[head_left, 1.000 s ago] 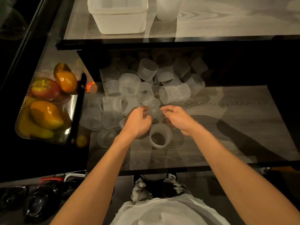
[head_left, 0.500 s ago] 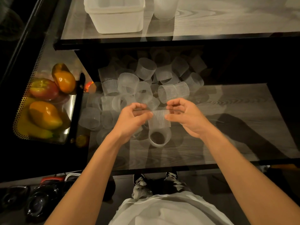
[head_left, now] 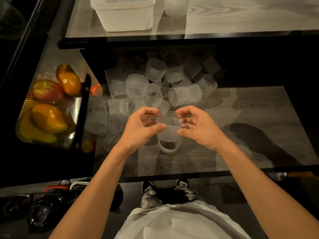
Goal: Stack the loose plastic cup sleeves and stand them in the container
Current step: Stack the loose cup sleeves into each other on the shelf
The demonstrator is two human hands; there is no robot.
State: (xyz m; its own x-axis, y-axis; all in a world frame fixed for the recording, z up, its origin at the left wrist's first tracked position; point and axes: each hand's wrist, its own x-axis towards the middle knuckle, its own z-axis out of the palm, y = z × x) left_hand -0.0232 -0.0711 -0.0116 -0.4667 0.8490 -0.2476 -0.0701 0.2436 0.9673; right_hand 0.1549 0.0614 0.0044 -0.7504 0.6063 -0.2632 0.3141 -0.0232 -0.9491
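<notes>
The fingers [head_left: 159, 126] of the left hand [head_left: 141, 130] and the fingers [head_left: 181, 132] of the right hand [head_left: 200, 128] are curled toward each other. Both thumbs press on one ribbed clear sleeve [head_left: 170, 131], which is held between them a little above the bench [head_left: 241, 144]. Whether the left hand has a second piece inside its curl one cannot tell — the plastic there is blurred.

Directly under the held one, a lone sleeve [head_left: 168, 150] stands on its rim on the bench. Behind the hands lies the pile of loose sleeves [head_left: 138, 83], many on their sides, reaching into the dark under the upper shelf [head_left: 241, 18]. On that shelf stands the white container [head_left: 124, 18]. Just beside it on the right is a frosted stack [head_left: 175, 7], cut by the top edge of the view. To the left of the bench a perforated metal tray [head_left: 76, 106] carries fruit [head_left: 49, 118] — mangoes and an apple.
</notes>
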